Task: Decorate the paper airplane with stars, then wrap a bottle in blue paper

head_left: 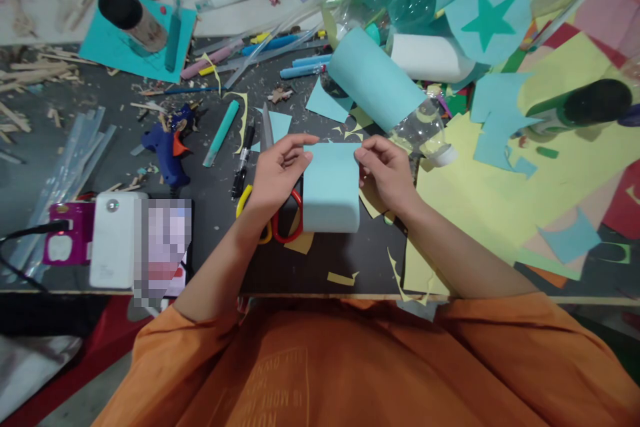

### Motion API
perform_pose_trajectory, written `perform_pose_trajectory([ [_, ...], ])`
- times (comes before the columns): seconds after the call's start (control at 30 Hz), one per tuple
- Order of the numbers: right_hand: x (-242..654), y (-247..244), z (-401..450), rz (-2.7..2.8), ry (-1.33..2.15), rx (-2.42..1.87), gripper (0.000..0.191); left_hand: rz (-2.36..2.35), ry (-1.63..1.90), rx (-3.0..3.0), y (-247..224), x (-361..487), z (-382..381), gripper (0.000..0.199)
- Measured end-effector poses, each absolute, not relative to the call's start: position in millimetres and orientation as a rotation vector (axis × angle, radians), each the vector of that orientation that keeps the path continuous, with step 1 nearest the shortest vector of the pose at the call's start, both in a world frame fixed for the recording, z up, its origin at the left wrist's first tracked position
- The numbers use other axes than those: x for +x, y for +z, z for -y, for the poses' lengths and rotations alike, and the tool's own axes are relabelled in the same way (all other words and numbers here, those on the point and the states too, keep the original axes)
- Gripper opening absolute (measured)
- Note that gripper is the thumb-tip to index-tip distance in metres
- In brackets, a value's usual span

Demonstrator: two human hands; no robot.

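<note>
A light blue piece of paper [331,187] is bent over into a curve between my two hands, above the dark table. My left hand [283,170] pinches its upper left corner between thumb and fingers. At the upper right corner, my right hand [386,170] pinches the paper in the same way. Scissors [287,217] with red and yellow handles lie partly beneath my left hand and the paper. A black marker [243,163] rests left of the scissors. Beyond my right hand lies a plastic bottle [377,80] wrapped in light blue paper.
At the left are a blue glue gun [167,153], clear glue sticks [65,173], a white power bank [116,240] and a phone. Yellow paper [465,213] and colored scraps cover the right side. More bottles stand or lie at the back. The table's front edge [320,296] is near my body.
</note>
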State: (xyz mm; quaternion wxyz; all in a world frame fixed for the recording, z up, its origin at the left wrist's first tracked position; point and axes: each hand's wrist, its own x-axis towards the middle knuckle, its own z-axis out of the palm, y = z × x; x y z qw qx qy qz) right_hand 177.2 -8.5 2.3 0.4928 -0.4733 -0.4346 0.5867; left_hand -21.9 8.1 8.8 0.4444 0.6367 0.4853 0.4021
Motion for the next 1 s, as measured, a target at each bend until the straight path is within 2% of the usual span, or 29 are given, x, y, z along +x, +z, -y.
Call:
perform_pose_trajectory([
  [0.5, 177.7, 1.7, 9.0, 1.046, 1.422, -1.147, 0.049, -1.164, 1.038, 1.504, 10.8, -19.2, -7.9, 0.015],
  [0.73, 177.1, 1.2, 9.5, 1.035, 1.417, -1.153, 0.047, -1.158, 1.055, 1.508, 5.1, -22.7, -9.1, 0.037],
  [1.0, 175.9, 4.8, 9.0, 1.007, 1.428, -1.161, 0.049, -1.157, 1.046, 1.510, 10.6, -19.5, -7.2, 0.017],
])
